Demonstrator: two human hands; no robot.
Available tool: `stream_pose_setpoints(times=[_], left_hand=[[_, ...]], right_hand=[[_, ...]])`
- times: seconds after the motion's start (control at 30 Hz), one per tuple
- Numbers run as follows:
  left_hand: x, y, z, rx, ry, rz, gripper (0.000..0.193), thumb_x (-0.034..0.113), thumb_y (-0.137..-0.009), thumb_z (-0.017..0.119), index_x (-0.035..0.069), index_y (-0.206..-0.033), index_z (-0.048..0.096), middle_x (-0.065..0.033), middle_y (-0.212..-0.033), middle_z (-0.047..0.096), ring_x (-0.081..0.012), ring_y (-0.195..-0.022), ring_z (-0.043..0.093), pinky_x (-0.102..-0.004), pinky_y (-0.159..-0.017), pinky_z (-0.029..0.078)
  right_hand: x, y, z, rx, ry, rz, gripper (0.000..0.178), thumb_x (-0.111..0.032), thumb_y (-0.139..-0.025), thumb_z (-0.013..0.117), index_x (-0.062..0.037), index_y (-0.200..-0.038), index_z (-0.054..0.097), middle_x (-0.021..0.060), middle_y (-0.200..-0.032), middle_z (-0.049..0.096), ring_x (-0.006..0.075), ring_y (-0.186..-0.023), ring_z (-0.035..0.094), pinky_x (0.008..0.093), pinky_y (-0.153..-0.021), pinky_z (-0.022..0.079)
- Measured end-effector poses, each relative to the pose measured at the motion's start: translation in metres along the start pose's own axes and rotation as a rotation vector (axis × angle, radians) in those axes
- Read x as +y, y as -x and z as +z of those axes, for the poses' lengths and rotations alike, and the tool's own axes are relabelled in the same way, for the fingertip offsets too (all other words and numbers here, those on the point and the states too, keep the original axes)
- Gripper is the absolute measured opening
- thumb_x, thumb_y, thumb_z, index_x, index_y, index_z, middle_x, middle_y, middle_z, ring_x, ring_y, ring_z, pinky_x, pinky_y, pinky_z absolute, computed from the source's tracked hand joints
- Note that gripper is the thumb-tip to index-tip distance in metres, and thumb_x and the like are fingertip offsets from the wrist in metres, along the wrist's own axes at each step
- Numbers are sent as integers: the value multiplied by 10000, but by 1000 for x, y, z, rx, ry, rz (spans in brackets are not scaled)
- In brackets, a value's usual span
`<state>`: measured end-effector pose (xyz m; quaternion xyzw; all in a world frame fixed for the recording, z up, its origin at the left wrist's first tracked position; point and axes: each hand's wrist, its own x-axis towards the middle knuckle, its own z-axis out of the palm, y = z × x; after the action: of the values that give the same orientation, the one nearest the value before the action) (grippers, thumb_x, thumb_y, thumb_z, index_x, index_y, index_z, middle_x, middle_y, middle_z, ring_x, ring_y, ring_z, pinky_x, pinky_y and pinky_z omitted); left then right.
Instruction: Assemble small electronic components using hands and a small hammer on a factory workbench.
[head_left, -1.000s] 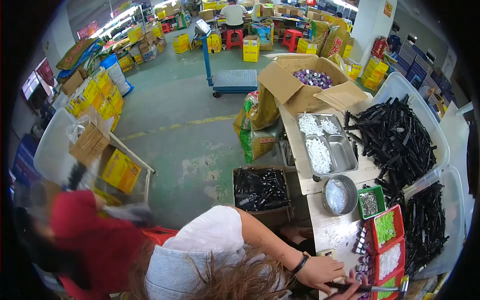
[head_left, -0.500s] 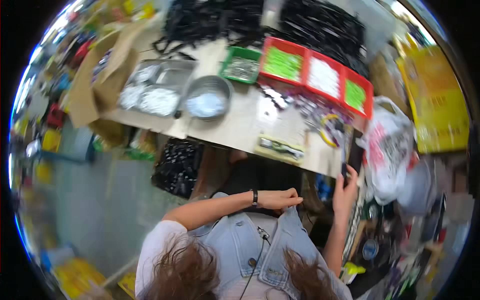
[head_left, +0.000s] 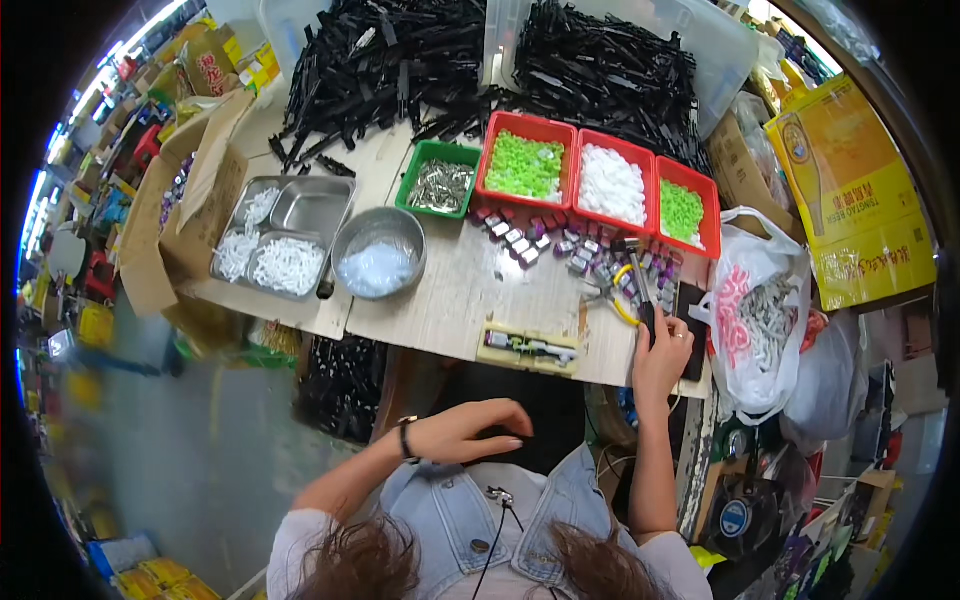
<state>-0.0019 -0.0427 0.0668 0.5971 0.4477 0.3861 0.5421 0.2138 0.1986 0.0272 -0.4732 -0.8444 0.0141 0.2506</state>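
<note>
Within the right hand (head_left: 666, 347), a hammer (head_left: 643, 289), left hand (head_left: 474, 431) well apart.

Part (head_left: 530, 347) in fixture (head_left: 555, 366), bowl (head_left: 380, 226) left, hammer (head_left: 641, 285) right.

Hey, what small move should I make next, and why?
Perhaps bring your left hand to steady the cream block near the edge of the table: that hand looks empty, the block has a part in it, and your right hand holds the hammer.
</note>
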Motion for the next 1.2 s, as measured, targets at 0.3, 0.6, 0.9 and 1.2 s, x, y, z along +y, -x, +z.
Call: stream_pose_setpoints(times=[0.3, 0.6, 0.9, 1.2], left_hand=[[-5, 74, -25, 591, 340, -162, 229, 101, -945, 588, 13, -1155, 564, -48, -1098, 604, -114, -1052, 557, -274, -916, 450], [-11, 149, -20, 1046, 99, -120, 183, 147, -972, 564, 30, -1112, 578, -45, -1073, 620, -132, -1016, 576, -295, -915, 462], [-6, 148, -27, 1056, 130, -62, 186, 146, -974, 562, 31, -1120, 569, -39, -1078, 626, -116, -1004, 581, -295, -906, 468], [82, 77, -92, 984, -797, 162, 372, 163, -839, 673, 94, -1194, 587, -114, -1121, 587, -289, -1054, 568, -402, -902, 462]], right_hand=[[14, -280, 22, 67, -316, -143, 333, -165, -870, 609, 11, -1153, 602, 237, -1087, 640, 377, -989, 625, 413, -863, 487], [57, -457, 139, -118, 361, -175, 447, -276, -875, 613, 21, -1207, 575, 230, -1118, 626, 347, -1011, 612, 424, -874, 473], [32, -457, 130, 17, 208, -199, 380, -256, -906, 594, 22, -1166, 592, 193, -1074, 637, 299, -949, 609, 393, -833, 475], [-36, -346, 21, 201, -642, -575, 321, -235, -937, 574, 23, -1125, 609, 156, -1030, 647, 251, -888, 607, 362, -792, 478]])
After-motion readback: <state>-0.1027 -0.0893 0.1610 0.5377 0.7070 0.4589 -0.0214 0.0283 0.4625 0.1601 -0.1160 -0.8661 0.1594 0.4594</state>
